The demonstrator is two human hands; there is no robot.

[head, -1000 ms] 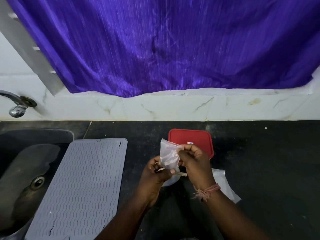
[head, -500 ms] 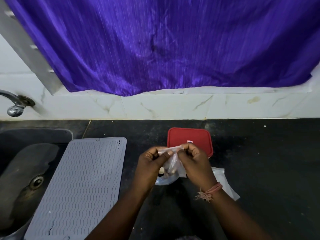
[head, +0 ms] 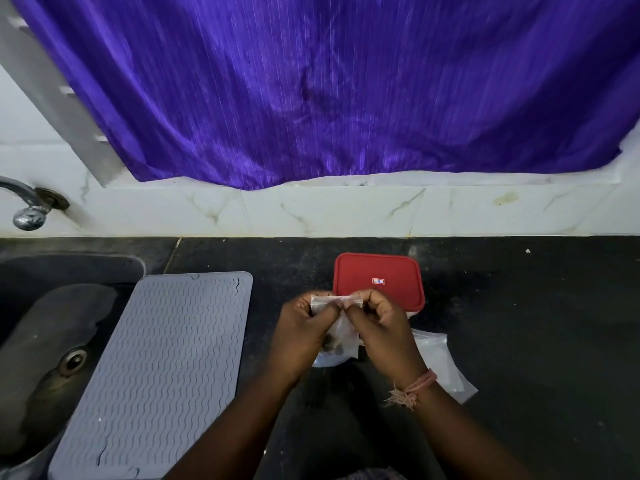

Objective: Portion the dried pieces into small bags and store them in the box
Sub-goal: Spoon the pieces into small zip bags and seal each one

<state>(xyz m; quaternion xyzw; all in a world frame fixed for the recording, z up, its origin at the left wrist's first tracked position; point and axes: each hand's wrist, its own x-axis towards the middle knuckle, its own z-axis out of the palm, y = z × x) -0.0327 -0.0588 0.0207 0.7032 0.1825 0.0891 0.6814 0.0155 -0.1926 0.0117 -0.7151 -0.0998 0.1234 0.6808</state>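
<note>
Both hands pinch the top strip of a small clear bag (head: 337,327) between thumb and fingertips: the left hand (head: 300,336) grips the strip's left end, the right hand (head: 379,327) grips its middle and right part, and the two thumbs nearly meet. The bag hangs down between the palms, held just above the dark counter (head: 519,323), and a few dark dried pieces (head: 333,346) sit clumped at its bottom (their exact number is too blurred to tell). A pink thread band (head: 412,389) is tied round the right wrist.

Just behind the hands stands the box with a red lid (head: 379,277), lid on, its near edge partly hidden by the knuckles. Under the right forearm, to its right, more clear bags (head: 441,365) lie flat on the counter, and a pale rounded thing beneath the held bag cannot be made out.

Further left, a grey ribbed mat (head: 156,368) lies beside the sink (head: 52,358), overlapping its rim, with a tap (head: 29,209) on the tiled wall (head: 311,209) above. A purple curtain (head: 329,88) hangs over the wall.
</note>
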